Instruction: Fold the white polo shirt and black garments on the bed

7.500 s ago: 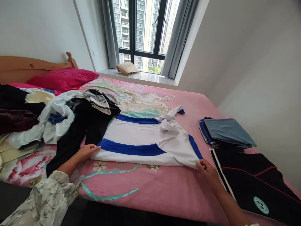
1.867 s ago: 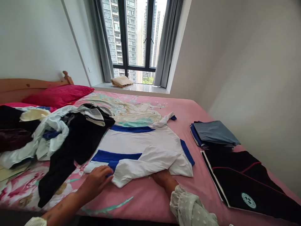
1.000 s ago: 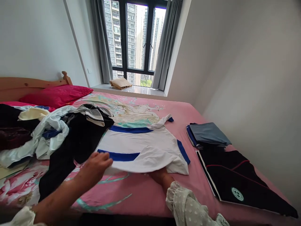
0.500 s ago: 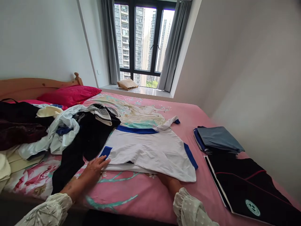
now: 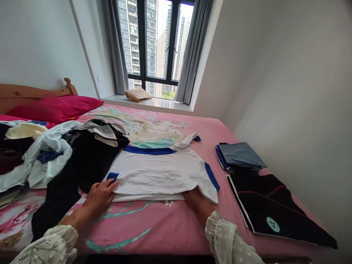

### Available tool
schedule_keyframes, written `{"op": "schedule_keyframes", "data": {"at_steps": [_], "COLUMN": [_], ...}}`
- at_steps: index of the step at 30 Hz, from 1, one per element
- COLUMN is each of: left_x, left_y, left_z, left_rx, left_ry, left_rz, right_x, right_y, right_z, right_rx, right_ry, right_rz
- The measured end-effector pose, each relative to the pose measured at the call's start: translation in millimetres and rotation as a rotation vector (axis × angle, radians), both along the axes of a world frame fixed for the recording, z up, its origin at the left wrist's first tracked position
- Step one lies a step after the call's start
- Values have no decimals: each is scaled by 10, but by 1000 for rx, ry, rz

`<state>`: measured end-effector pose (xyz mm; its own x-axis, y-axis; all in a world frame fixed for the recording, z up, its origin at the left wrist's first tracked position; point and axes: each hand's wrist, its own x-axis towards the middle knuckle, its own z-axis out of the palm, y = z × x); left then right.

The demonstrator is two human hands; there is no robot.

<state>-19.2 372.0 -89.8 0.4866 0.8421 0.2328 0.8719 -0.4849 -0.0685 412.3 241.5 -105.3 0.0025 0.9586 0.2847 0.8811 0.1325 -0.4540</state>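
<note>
On bed (image 5: 165, 238), left to right: heap of clothes (image 5: 52, 161); left hand (image 5: 99, 197) at blue cuff (image 5: 112, 176), fingers slightly bent, touching fabric, grip unclear; white shirt (image 5: 159, 179) laid out before both hands; right hand (image 5: 195, 201), fingers hidden under shirt, can't tell how open; folded clothes (image 5: 243, 154).

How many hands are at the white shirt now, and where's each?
2. The left hand is at the near left corner of the white shirt, beside a blue patch; the right hand is at its near edge, fingertips hidden under the fabric.
</note>
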Motion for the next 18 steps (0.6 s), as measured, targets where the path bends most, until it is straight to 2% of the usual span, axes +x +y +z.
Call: {"op": "schedule_keyframes", "data": {"at_steps": [4,9,14,18], "left_x": [-18,21,102,140], "left_y": [52,72,44,34], "left_z": [11,13,-50,-73], "left_rx": [61,65,19,25], "left_ry": [-33,-23,-57,-47], "left_rz": [-111,-177,-211,-266], "right_x": [84,87,176,205], "right_y": [-70,-144,-139,-143], "right_z": [84,169,159,123], "right_rx": [-30,-80,-204,-202], "right_ry": [-27,-89,-117,-112], "right_rz": [-54,-29,-69,-79]}}
